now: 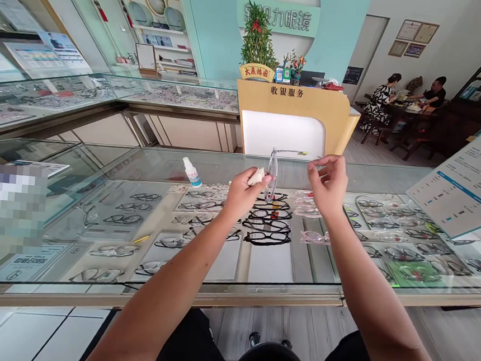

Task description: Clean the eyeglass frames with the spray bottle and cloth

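Note:
Above the glass counter, my left hand [243, 189] is closed around a crumpled off-white cloth [257, 176] and the edge of a pair of clear-rimmed eyeglasses [272, 175]. The eyeglasses stand edge-on, and a thin temple with a yellowish tip reaches to the right. Beside that temple's end is my right hand [328, 182], its thumb and forefinger drawn together in a pinch. Whether anything sits between those fingertips is too small to tell. Under the glass, below my hands, lies a column of black-framed eyeglasses [267, 237]. Pink-framed eyeglasses [314, 237] are to their right.
A white spray bottle [192, 173] stands on the glass counter [215, 274], left of my hands. A printed sign [468, 178] leans at the right, and a yellow pen-like stick [141, 239] shows at the left. Beyond is a cashier desk [293, 103]; two people sit far right.

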The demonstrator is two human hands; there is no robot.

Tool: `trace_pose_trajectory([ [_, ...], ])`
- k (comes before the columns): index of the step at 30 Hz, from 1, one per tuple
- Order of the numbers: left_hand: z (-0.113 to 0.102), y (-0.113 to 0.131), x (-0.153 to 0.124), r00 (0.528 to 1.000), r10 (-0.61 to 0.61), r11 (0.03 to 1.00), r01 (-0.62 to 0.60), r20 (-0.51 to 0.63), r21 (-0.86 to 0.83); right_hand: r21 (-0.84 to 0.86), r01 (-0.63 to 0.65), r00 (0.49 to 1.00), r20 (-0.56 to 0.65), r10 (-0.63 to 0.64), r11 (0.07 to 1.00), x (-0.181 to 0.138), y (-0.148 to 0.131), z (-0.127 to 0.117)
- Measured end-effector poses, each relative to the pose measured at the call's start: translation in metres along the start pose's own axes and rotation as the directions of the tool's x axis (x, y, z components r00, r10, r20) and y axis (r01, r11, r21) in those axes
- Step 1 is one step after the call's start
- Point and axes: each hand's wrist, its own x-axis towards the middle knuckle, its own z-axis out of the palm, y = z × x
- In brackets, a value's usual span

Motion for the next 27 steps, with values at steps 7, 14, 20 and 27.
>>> trace_pose_trajectory([
  [7, 0.012, 0.011, -0.01, 0.999, 0.034, 0.999, -0.033, 0.035, -0.038, -0.098, 0.083, 0.984, 0.164, -0.066, 0.992, -0.031, -0.012, 0.026],
  [14, 0.018, 0.015, -0.016, 0.998, 0.058, 0.997, -0.056, 0.019, -0.06, 0.087, 0.037, 0.976, 0.211, -0.055, 0.996, -0.03, -0.007, 0.03],
  [20, 0.02, 0.012, -0.016, 0.998, 0.063, 0.997, -0.063, -0.002, -0.055, 0.078, -0.111, 0.979, 0.182, 0.095, 0.991, -0.031, -0.007, 0.034],
  [27, 0.019, 0.01, -0.016, 0.999, 0.03, 0.996, -0.034, -0.042, -0.078, 0.062, -0.121, 0.984, 0.138, 0.112, 0.991, -0.031, 0.001, 0.033],
])
